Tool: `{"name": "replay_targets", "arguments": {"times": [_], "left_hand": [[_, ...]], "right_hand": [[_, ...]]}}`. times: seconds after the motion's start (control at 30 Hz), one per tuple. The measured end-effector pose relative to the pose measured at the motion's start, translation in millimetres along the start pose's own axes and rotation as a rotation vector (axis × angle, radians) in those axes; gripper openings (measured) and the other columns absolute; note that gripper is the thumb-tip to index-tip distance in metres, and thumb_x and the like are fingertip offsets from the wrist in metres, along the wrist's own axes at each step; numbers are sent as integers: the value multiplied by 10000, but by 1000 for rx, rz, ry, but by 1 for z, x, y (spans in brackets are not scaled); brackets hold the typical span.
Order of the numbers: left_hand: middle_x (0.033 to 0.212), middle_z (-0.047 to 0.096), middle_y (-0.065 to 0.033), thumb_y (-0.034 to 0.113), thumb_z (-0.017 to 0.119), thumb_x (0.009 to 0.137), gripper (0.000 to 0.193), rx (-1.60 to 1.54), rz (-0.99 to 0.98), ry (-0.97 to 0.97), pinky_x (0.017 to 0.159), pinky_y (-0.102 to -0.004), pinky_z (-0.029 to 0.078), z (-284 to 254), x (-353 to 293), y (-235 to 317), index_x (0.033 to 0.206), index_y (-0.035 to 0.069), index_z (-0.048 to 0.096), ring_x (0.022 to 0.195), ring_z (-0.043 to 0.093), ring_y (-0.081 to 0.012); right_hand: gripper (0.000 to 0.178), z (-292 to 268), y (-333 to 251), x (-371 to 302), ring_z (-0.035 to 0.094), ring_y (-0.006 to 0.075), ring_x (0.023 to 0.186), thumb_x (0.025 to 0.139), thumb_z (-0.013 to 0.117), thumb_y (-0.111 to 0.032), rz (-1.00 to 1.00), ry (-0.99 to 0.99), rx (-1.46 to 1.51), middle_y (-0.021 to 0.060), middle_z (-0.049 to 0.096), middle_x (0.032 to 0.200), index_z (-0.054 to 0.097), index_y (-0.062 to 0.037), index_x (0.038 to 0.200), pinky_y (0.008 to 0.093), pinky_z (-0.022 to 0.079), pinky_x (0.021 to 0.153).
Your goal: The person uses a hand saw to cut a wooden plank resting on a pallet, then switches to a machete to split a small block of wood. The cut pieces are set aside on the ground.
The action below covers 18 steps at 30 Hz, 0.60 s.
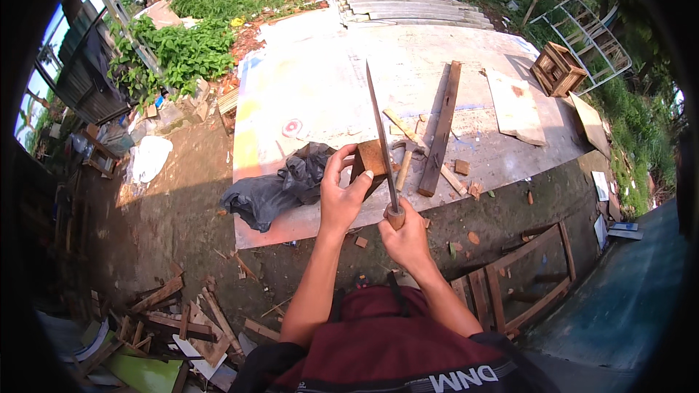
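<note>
The left hand (339, 204) was wrapped round a block (370, 155), ahead and left of the right hand. The right hand (406, 236) was closed on the handle of a blade (380, 128), which reached away from it past the block's right side, contact unclear. A bag (256, 195) lay left of the left hand; a hammer (402, 172) lay ahead of the right, a plank (441, 131) farther right.

Two hands (340, 202) (408, 238), one long-bladed tool (379, 120), one held block (372, 156), one hammer (410, 147), one black bag (261, 193), one crate (558, 70).
</note>
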<state>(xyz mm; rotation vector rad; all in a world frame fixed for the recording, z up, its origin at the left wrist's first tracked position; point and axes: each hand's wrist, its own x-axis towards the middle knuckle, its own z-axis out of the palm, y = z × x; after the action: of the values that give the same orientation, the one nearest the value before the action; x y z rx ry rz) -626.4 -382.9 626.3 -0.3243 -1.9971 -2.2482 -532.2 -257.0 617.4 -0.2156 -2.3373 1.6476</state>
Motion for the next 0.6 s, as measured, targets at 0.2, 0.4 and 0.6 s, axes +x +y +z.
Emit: {"name": "replay_targets", "arguments": {"times": [0.2, 0.4, 0.6], "left_hand": [[1288, 612, -117, 101, 712, 835, 562, -33, -21, 19, 1040, -385, 454, -13, 0, -2, 1363, -20, 564, 1186, 584, -224], [1290, 629, -118, 119, 714, 849, 551, -18, -32, 30, 1040, -385, 457, -6, 1, 0, 1362, -29, 576, 1205, 590, -228], [1302, 632, -120, 151, 711, 854, 547, -40, -25, 33, 1016, -389, 474, -9, 14, -5, 1355, -26, 580, 1189, 593, -236]], "right_hand": [[133, -47, -35, 13, 409, 80, 463, 872, 559, 29, 665, -561, 939, 18, 469, 647, 512, -38, 976, 275, 361, 426], [128, -39, -71, 9, 482, 62, 510, 909, 529, 80, 2, -119, 378, 19, 520, 679, 514, -15, 993, 249, 387, 446], [213, -21, -44, 1, 646, 178, 646, 815, 654, 10, -232, 40, 200, 103, 640, 721, 581, 19, 1015, 323, 521, 637]]}}
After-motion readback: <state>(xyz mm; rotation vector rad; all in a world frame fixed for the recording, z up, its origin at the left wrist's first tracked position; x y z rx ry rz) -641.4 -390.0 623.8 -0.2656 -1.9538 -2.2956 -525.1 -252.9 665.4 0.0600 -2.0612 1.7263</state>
